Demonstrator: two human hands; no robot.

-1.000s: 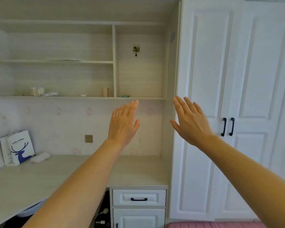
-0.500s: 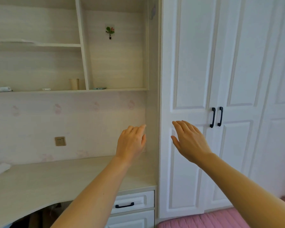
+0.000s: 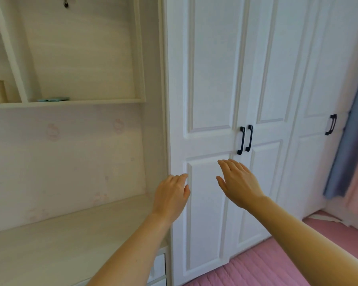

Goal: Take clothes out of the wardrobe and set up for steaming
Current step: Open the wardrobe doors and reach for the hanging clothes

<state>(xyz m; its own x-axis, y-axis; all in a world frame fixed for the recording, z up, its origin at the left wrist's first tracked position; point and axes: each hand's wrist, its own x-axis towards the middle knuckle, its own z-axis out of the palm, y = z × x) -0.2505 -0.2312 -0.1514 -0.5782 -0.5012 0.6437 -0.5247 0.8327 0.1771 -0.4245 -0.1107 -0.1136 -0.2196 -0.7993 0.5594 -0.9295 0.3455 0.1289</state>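
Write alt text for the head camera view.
Two bare, open hands, left hand and right hand, reach toward the closed white wardrobe doors, just below their paired black handles. A pale desk and shelves stand left.

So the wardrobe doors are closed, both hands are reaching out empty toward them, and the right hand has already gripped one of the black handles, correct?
Not quite. The head view shows the right hand open, below the black handles and not gripping either. The rest holds: the wardrobe doors are closed and the left hand is empty too, both reaching toward them.
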